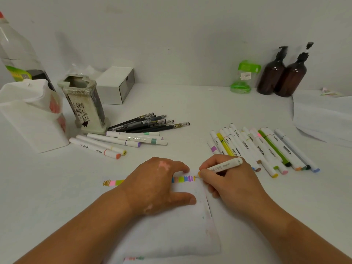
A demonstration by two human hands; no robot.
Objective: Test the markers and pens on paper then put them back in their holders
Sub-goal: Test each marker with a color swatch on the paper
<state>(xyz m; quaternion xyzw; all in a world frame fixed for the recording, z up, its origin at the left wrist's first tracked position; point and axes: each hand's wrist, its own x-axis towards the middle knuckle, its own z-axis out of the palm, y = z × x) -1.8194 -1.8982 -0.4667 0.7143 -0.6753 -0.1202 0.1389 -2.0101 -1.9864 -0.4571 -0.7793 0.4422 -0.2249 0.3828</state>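
The right hand (228, 180) grips a white marker (224, 165), fingers curled round the barrel near its orange tip. The tip touches the paper (171, 235) at the right end of a row of colour patches (183, 179) along the sheet's far edge. The left hand (158, 185) lies flat on the sheet with fingers spread, pinning it down and holding nothing.

The main risk is room. The row has almost reached the sheet's right edge, so a wide stroke would likely run off onto the white table (190, 111) and stain it. The left fingers rest across the middle of the row, and if that ink is wet they could smear it or pick up colour. If the left hand lifts, the sheet may slide under the tip.

No cap for this marker is visible, so the tip could dry out or be put away bare. A pile of markers (266, 147) lies to the right, another group of markers (122, 141) lies left below the black pens (150, 123), and both holders, the ceramic pot (83, 103) and the white box (32, 119), stand far left. Dropping this one in the wrong pile would probably muddle tested with untested.
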